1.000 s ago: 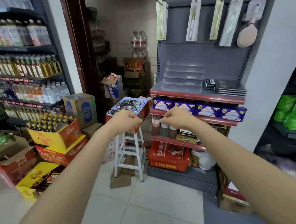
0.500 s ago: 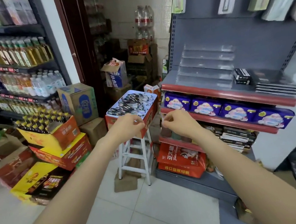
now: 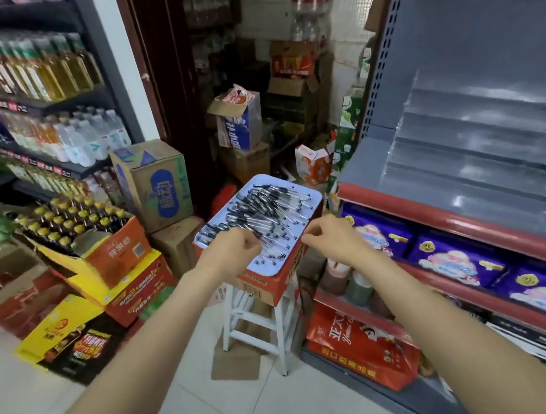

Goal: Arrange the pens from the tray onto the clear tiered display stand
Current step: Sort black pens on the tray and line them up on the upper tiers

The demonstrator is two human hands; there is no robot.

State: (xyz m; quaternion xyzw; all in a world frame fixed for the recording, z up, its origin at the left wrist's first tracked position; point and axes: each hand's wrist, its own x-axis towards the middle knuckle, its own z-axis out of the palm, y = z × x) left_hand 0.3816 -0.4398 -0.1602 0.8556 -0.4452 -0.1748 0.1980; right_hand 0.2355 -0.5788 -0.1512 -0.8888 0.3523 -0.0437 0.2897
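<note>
A pale blue tray (image 3: 311,199) heaped with several black-and-clear pens (image 3: 265,211) sits on a red carton atop a white stool. My left hand (image 3: 229,249) hovers over the tray's near-left corner, its curled fingertips down among the pens; whether it pinches one is hidden. My right hand (image 3: 332,234) is at the tray's near-right edge with fingers curled and nothing visible in it. The clear tiered display stand (image 3: 478,140) stands bare on the grey shelf top to the right, above and beyond my right hand.
The white stool (image 3: 259,321) stands on the tiled floor against the red-edged shelf unit (image 3: 466,221), which holds purple packs. Stacked cartons and bottle crates (image 3: 103,256) crowd the left. Drink shelves line the far left wall.
I have come closer and the view has tilted down. Both hands have moved forward from in front of the stool to the tray's near edge, the fingers staying curled.
</note>
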